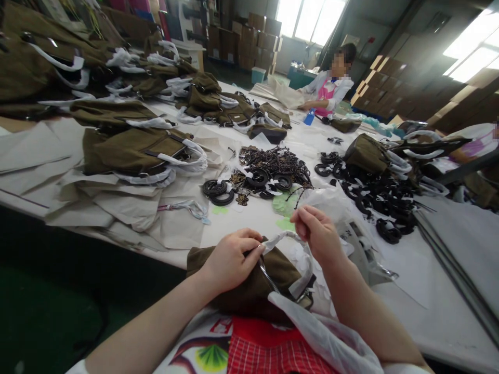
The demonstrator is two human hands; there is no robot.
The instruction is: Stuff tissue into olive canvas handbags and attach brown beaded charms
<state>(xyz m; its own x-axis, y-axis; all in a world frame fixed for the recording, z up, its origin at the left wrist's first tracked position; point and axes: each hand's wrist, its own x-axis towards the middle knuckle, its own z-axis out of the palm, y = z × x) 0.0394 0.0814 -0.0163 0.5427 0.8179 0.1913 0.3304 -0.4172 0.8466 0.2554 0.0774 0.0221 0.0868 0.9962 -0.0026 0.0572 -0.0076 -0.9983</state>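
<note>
An olive-brown handbag [249, 283] lies at the near edge of the white table [424, 291], right in front of me. Its handle [290, 244] is wrapped in white paper and arches up between my hands. My left hand [230, 259] is closed on the bag's top edge, beside a metal chain strap [268, 275]. My right hand [317, 231] is closed in a pinch on the wrapped handle's upper right part. A clear plastic bag [323, 332] hangs over my lap below the handbag.
Many more olive handbags with wrapped handles [136, 150] are piled across the left and far table. Coiled black straps [218, 189] and chain pieces [276, 163] lie in the middle, more black straps [385, 208] at right. Another person [331, 85] works at the far end, cartons behind.
</note>
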